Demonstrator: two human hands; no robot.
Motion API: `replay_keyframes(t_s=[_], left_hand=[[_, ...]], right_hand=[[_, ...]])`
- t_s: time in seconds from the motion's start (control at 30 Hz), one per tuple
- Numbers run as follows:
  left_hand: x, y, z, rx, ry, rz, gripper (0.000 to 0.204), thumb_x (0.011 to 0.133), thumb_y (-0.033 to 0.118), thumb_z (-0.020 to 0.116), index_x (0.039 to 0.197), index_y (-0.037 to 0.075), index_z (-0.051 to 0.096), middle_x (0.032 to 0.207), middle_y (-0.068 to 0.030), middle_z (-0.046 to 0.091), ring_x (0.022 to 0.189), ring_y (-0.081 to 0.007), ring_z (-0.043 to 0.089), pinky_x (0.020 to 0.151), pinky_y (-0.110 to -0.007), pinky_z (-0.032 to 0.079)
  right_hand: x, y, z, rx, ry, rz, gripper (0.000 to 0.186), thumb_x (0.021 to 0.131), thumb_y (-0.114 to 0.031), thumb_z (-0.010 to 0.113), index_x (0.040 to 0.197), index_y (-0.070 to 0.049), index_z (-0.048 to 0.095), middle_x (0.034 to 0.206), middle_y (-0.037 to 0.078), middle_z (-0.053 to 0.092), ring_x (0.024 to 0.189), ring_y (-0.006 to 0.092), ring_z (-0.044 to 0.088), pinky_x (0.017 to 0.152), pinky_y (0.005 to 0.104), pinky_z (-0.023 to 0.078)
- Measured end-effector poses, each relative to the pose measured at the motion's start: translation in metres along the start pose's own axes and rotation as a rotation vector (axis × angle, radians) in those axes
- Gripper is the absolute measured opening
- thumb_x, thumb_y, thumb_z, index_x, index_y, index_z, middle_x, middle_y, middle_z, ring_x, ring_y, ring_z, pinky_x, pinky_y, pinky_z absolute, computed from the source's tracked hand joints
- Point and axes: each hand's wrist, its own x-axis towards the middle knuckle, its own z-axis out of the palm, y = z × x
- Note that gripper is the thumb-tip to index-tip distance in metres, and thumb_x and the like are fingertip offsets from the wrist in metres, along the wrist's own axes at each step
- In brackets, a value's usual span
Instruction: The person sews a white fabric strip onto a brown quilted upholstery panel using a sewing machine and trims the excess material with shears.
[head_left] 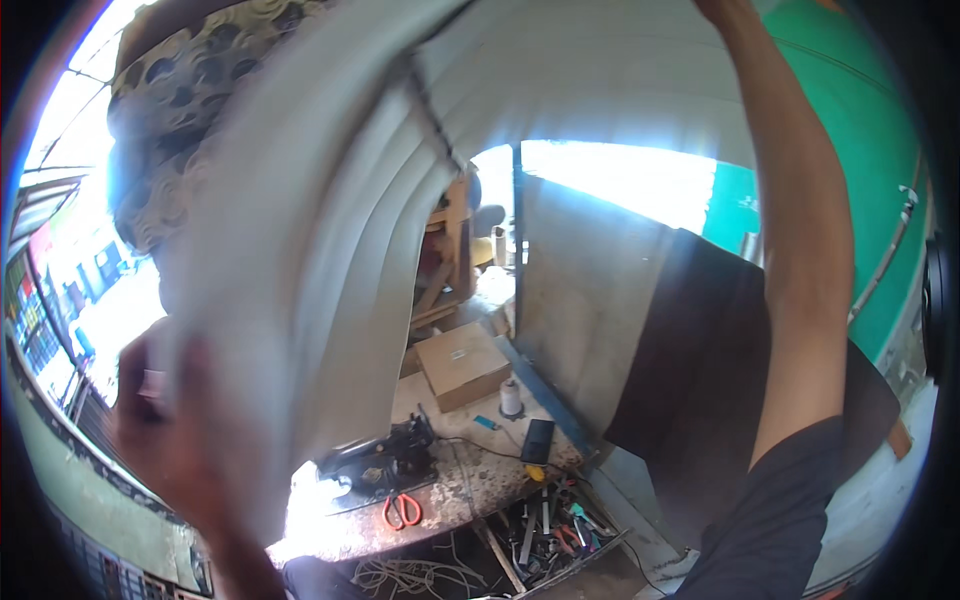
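Note:
A large pale sheet of fabric (340,330), with long folds or seams and a dark line along part of it, hangs raised in front of me. Its lower left side is in my left hand (170,430), whose fingers are bent round the edge and partly blurred. High up at the top border, my right hand (718,8) is mostly cut off beside the sheet's upper part; its fingers are out of the picture. Below the sheet, a black sewing machine (375,462) stands on a worn table (465,480), with red-handled scissors (402,511) in front of it.
On the table are a cardboard box (462,362), a white thread cone (511,398) and a dark phone-like device (538,442). An open drawer (575,575) of tools sits under the edge. A dark brown panel (690,350) stands at right, before a green wall (835,90). Patterned rolled material (190,110) is at upper left.

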Motion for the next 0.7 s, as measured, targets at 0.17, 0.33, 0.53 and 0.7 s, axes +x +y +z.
replay_keyframes(t_s=[0.17,0.33,0.53,0.7], left_hand=[[-0.103,0.048,0.215,-0.395,-0.678,0.342,0.034,0.088,0.000,0.074,0.122,0.004,0.070,0.105,-0.0152,0.072,0.094,-0.0232,0.075,0.081,-0.034,0.059],[-0.236,0.057,0.348,-0.273,-0.946,0.405,0.041,0.086,0.001,0.063,0.125,0.010,0.065,0.104,-0.0173,0.065,0.090,-0.0425,0.069,0.076,-0.052,0.057],[-0.348,0.048,0.343,-0.458,-1.163,0.424,0.067,0.091,0.012,0.066,0.153,0.007,0.041,0.117,-0.0226,0.057,0.091,-0.0457,0.068,0.080,-0.054,0.057],[-0.393,-0.023,0.258,-0.371,-1.836,0.302,0.048,0.101,0.027,0.061,0.143,0.007,0.050,0.125,-0.0244,0.057,0.103,-0.0475,0.067,0.088,-0.055,0.056]], right_hand=[[0.018,0.074,-0.212,-0.186,0.154,0.565,0.080,0.090,-0.050,0.078,0.148,-0.001,0.051,0.141,0.024,0.055,0.096,0.0283,0.073,0.083,0.0403,0.064],[-0.128,0.095,-0.285,-0.633,0.145,0.849,0.110,0.087,-0.075,0.066,0.164,-0.008,0.025,0.163,0.021,0.037,0.111,0.0395,0.068,0.082,0.0468,0.061],[-0.257,0.123,-0.336,-1.294,-0.389,0.763,0.077,0.097,-0.061,0.060,0.144,0.000,0.052,0.115,0.030,0.071,0.103,0.0396,0.072,0.092,0.0505,0.053],[-0.263,0.102,-0.335,-1.315,-0.505,0.708,0.052,0.095,-0.050,0.066,0.097,0.001,0.078,0.087,0.019,0.076,0.093,0.0356,0.074,0.086,0.0462,0.055]])
